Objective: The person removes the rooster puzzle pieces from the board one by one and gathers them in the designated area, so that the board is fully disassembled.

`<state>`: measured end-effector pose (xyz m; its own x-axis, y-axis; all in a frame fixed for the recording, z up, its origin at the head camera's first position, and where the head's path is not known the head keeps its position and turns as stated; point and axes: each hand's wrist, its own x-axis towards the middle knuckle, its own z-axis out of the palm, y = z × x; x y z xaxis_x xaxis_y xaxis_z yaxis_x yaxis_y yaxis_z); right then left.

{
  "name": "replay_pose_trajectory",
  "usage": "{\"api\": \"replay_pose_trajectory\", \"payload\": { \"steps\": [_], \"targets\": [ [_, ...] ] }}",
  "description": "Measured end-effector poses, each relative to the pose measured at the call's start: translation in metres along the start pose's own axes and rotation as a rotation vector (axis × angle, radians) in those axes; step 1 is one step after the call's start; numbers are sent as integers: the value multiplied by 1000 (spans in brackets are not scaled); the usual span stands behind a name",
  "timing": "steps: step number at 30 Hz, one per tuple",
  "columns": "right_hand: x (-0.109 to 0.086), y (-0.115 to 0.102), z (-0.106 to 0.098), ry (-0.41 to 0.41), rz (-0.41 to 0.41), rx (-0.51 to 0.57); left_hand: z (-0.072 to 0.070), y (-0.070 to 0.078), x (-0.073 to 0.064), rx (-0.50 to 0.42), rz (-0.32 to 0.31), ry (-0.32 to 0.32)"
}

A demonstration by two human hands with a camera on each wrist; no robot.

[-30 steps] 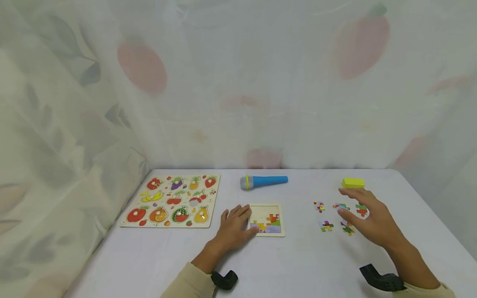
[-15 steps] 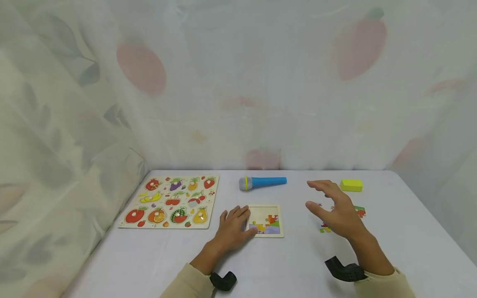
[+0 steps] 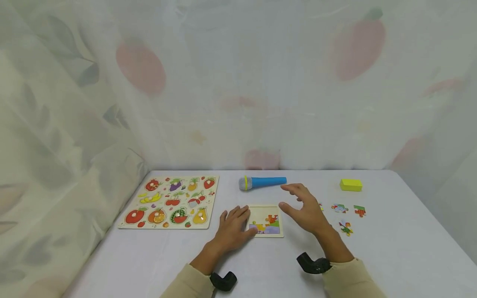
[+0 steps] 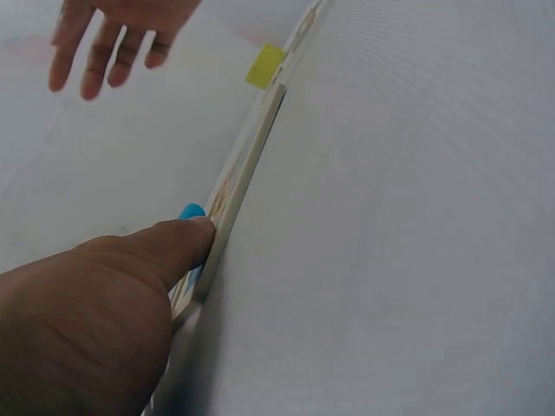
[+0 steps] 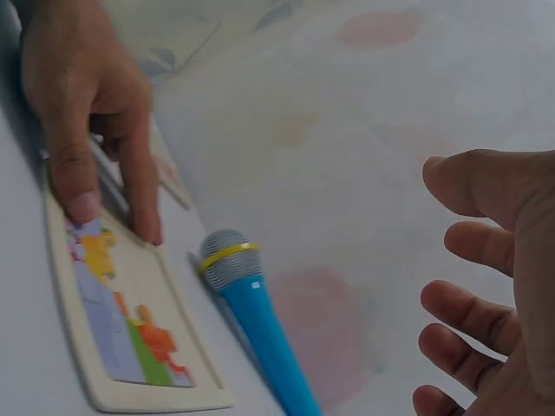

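My left hand (image 3: 232,229) rests on the left side of a small wooden jigsaw tray (image 3: 281,227), its thumb over the near corner. In the right wrist view, the thumb presses near fitted jigsaw pieces (image 5: 154,342) and a finger touches the opposite rim. Bare wood shows in the rest of the tray. My right hand (image 3: 306,212) hovers just right of the tray, thumb and fingers spread apart, nothing visible between them. Loose jigsaw pieces lie to its right, among them a red-and-green piece (image 3: 359,211) and a multicoloured piece (image 3: 345,227). The hand partly covers another.
Behind the tray lies a blue toy microphone (image 3: 266,182) with a grey head. A fruit peg puzzle board (image 3: 205,203) is on the left of the white table (image 3: 261,269). At the back right sits a yellow block (image 3: 351,185). Patterned cloth hangs behind and at the left.
My right hand has moved left, from above the loose jigsaw pieces to beside the tray, still with fingers spread. The left hand has stayed on the tray.
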<state>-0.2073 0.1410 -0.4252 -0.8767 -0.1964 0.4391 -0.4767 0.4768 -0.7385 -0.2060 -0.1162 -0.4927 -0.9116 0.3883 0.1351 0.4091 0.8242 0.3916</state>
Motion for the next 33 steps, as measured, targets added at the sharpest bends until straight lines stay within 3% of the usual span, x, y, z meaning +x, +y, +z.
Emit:
{"api": "replay_pose_trajectory", "payload": {
  "steps": [12,19,33],
  "targets": [
    [-4,31,37,-78,101,33,1,2,-1,-2,3,4],
    [-5,44,48,-139,67,19,1,-1,1,23,15,22],
    [-7,44,58,-251,128,-199,0,0,2,27,23,18]
  ]
}}
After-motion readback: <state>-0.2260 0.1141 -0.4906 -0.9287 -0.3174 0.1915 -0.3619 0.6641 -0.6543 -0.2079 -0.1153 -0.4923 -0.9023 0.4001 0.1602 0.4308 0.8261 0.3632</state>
